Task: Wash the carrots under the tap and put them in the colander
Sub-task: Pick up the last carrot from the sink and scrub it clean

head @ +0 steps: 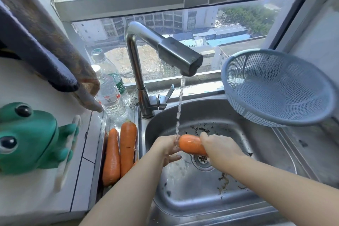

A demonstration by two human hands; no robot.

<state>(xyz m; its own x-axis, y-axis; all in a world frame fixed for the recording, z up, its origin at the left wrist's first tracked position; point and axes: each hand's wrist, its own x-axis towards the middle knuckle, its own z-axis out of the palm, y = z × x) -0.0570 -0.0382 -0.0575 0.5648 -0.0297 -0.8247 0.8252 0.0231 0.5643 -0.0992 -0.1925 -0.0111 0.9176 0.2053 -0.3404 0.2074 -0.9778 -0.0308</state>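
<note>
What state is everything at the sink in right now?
tap: running.
held carrot: wet, over the sink, gripped by the right hand; the left hand touches its end in the stream.
ledge carrots: lying left of the sink.
colander: empty, tilted, right of the sink.
sink: wet, flecked with dark bits.
water bottles: capped, upright.

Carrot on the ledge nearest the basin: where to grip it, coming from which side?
Probably the thick half of the carrot, from above. It lies flat, tapering toward the person; the second carrot hugs its left and bottles stand behind its broad end, so only the top is free.
</note>
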